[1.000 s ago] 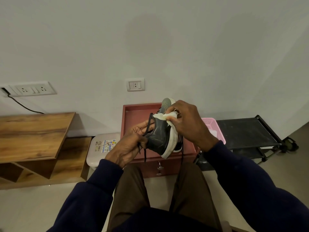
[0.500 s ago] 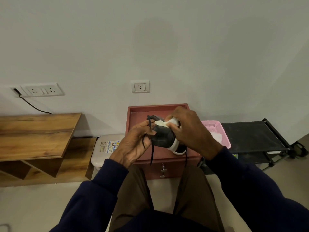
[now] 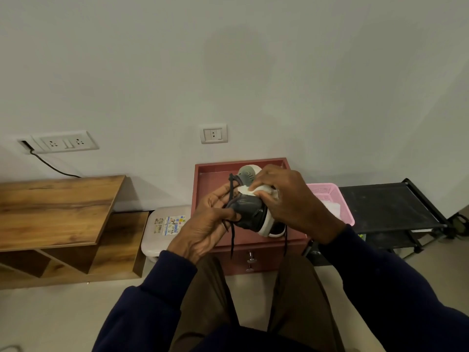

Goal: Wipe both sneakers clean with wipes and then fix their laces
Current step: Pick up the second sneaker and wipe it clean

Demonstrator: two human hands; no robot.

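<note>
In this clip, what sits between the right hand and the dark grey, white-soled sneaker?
A crumpled white wipe: the right hand presses it against the dark grey sneaker, as the head view shows.

grey wall [image 3: 228, 59] | wood shelf [image 3: 55, 209] L | red cabinet [image 3: 266, 260] ctr | blk rack [image 3: 385, 207] R

Two hands [image 3: 205, 224] [image 3: 291, 204], one held sneaker [image 3: 250, 210], one wipe [image 3: 250, 190], two socket plates [image 3: 66, 143] [image 3: 213, 133]
</note>
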